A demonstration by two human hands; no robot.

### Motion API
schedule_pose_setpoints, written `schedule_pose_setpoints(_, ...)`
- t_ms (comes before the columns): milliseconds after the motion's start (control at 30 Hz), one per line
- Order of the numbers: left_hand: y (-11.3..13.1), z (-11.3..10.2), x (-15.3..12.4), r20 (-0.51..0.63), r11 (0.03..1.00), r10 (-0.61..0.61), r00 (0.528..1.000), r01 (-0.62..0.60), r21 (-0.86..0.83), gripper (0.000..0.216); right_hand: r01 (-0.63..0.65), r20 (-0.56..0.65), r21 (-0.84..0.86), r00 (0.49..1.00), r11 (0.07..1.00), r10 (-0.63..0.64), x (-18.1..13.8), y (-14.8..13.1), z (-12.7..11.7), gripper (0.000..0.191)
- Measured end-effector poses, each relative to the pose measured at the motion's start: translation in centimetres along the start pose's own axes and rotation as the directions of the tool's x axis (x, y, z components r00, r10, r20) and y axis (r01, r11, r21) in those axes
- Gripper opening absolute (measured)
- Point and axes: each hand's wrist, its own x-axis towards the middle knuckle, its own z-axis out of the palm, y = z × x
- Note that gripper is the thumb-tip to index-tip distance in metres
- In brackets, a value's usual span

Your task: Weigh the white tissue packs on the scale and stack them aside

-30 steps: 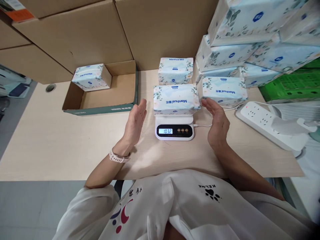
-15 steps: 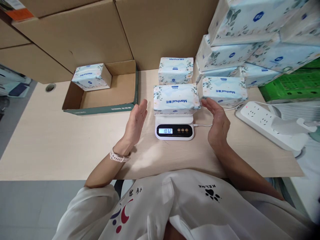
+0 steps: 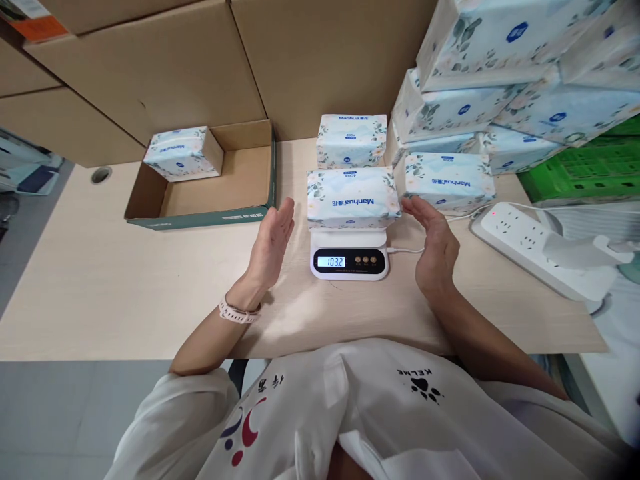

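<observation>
Tissue pack (image 3: 353,199) sits on the scale (image 3: 349,263), right between two empty hands, fingers straight, grip wide! Its long axis runs hand to hand: left hand (image 3: 271,248) just off one end, right hand (image 3: 436,250) nearer the other.

Scale (image 3: 349,263): platform mostly hidden under tissue pack (image 3: 353,199); print below buttons too small to read
Cable (image 3: 407,251): stretch lost behind right hand (image 3: 437,257); whether fingertips touch tissue pack cannot be told
Table (image 3: 150,287): near edge partly covered by shirt (image 3: 370,407)
Far right corner: stacked packs (image 3: 530,40) cut off by picture's top and right edges, hiding part of green crate (image 3: 575,167)
Beyond left edge: blurred objects (image 3: 35,175), cut off
</observation>
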Motion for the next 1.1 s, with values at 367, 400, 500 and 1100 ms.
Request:
schedule_pose_setpoints(367, -0.2, 0.1, 0.0, 0.002, 1.000, 0.003, 1.000, -0.003, 0.007, 0.082, -0.034, 0.027, -0.046, 0.999, 0.998, 0.035, 0.0, 0.0, 0.0, 0.058)
schedule_pose_setpoints(400, -0.1, 0.1, 0.0, 0.001, 1.000, 0.001, 1.000, -0.001, 0.007, 0.081, -0.036, 0.027, -0.041, 0.999, 0.999, 0.037, 0.0, 0.0, 0.0, 0.058)
schedule_pose_setpoints(500, 0.0, -0.1, -0.2, 0.007, 1.000, -0.003, 1.000, 0.003, 0.010, 0.081, -0.048, 0.023, -0.030, 0.999, 0.998, 0.049, 0.0, -0.1, -0.1, 0.059)
schedule_pose_setpoints(1100, 6.4, -2.8, 0.0, -0.085, 0.901, 0.429, 0.899, -0.433, -0.037, 0.069, 0.179, 0.526, -0.017, 0.838, 0.984, -0.143, 3.4, -7.2, 8.3, 0.094)
